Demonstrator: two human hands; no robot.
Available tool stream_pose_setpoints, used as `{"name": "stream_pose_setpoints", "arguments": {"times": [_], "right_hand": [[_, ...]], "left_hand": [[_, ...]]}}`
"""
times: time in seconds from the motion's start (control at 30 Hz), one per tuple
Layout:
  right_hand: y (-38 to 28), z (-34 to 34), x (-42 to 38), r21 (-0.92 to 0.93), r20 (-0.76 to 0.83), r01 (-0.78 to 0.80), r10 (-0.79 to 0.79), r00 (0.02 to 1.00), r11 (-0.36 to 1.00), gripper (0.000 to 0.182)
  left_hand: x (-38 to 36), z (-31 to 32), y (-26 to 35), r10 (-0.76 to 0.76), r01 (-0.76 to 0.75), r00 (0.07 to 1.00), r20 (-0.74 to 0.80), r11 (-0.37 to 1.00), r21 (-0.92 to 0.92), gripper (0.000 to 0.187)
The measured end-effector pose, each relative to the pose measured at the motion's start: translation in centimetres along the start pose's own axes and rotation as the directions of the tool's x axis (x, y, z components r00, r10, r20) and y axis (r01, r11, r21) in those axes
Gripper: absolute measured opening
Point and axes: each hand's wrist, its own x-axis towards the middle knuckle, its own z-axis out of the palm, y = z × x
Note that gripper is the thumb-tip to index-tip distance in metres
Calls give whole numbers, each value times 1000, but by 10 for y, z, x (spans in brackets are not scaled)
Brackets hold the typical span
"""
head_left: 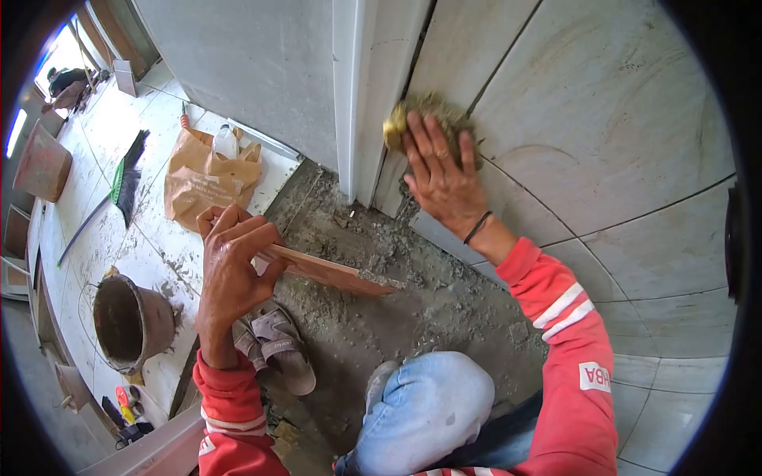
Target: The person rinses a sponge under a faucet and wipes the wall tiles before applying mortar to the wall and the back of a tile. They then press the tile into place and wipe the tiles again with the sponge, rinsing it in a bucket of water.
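My left hand (238,258) grips the end of a narrow tile piece (333,274) between thumb and fingers. The strip is tilted, its far end hanging over the mortar-covered floor (357,317). My right hand (444,178) presses a dirty yellow sponge (394,131) against the tiled surface (587,119), near a white door frame (361,95). Wet grey-brown mortar cakes much of the sponge, and my palm and fingers hide part of it. Muddy smears mark the tiles around that hand.
A brown paper bag (210,178) with a plastic bottle (225,141) stands on the white tiled floor. Left of it lie a green broom (125,178) and a mortar-stained bucket (131,321). Sandals (284,349) rest near my knee (429,404). Another bucket (44,163) is farther left.
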Motion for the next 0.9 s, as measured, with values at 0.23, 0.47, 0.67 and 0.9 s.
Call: {"name": "stream_pose_setpoints", "arguments": {"times": [0.23, 0.47, 0.67, 0.9], "right_hand": [[-90, 120, -105, 116, 129, 356, -370, 920, 927, 62], [-60, 99, -97, 399, 136, 390, -474, 870, 830, 62], [70, -62, 17, 13, -72, 51, -49, 996, 999, 57], [-35, 67, -92, 202, 126, 407, -435, 891, 891, 61]], "left_hand": [[10, 9, -4, -9, 9, 999, -46, 1000, -13, 34], [14, 17, -7, 0, -2, 998, -65, 999, -32, 34], [2, 14, 0, -37, 37, 997, -69, 999, 4, 30], [-2, 10, 4, -44, 42, 997, -63, 999, -23, 29]]}}
